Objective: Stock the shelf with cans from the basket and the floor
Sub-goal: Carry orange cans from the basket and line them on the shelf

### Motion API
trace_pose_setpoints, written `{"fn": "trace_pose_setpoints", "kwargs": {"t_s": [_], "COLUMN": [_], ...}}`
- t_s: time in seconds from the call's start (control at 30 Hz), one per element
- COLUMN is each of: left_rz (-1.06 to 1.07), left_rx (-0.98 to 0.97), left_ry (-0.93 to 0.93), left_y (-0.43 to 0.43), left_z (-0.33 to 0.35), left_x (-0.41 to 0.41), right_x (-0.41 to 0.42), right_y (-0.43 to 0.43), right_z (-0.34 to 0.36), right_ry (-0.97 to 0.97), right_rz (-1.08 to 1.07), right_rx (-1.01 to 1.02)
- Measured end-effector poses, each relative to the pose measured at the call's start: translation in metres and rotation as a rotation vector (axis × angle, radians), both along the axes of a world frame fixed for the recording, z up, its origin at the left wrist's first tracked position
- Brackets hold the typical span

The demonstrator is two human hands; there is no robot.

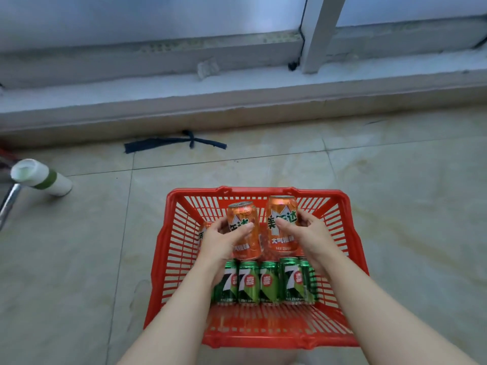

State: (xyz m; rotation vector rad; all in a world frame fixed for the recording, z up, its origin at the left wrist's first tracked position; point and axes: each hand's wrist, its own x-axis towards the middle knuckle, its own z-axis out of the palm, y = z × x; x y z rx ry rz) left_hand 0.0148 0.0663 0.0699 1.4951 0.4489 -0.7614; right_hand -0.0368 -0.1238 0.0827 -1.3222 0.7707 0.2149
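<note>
Red plastic basket [350, 227], lattice walls, sits on the pale tiled floor [79, 246] right in front of me.

- My left hand [224, 241] is wrapped around an orange can [241, 210], tilted a little to the left, over the far half of the basket.
- My right hand [308, 233] grips a second orange can [283, 214], held close to upright, just to the right of the first. The two cans are side by side and nearly touching.
- A third orange can [207, 229] lies against the left wall, mostly hidden behind my left hand.
- A row of green cans [268, 283] stands side by side across the middle of the basket, under my wrists. My forearms cross over both ends of the row.

Around:
- To the far left, a white tube with a green band [42, 177] lies on the floor.
- A metal bar [10, 201] is beside it.
- A dark strip [174, 143] with a knot lies on the tiles below a long grey ledge [237, 85].
- A white post [321, 32] rises from the ledge.

Writing:
- The green cans show a large white "7" and a red disc with a character.
- On the right orange can 美 and 达 can be read, and my fingers cover the character between them.
- The left orange can shows 达.
- The small print is too fine to read.
</note>
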Motion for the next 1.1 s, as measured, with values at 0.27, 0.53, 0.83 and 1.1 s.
{"fn": "trace_pose_setpoints", "kwargs": {"t_s": [0.27,0.53,0.83,1.1], "left_rz": [0.098,0.191,0.519,0.880], "left_rx": [-0.009,-0.085,-0.056,0.026], "left_ry": [-0.074,-0.158,-0.303,-0.387], "left_y": [0.040,0.081,0.191,0.329], "left_z": [0.181,0.382,0.537,0.613], "left_x": [-0.010,-0.026,-0.083,-0.186], "right_x": [0.004,0.014,0.010,-0.034], "right_y": [0.013,0.054,0.167,0.324], "right_z": [0.176,0.363,0.534,0.607], "right_ry": [-0.072,-0.124,-0.287,-0.357], "right_rz": [0.026,0.234,0.498,0.734], "right_rx": [0.154,0.196,0.153,0.256]}}
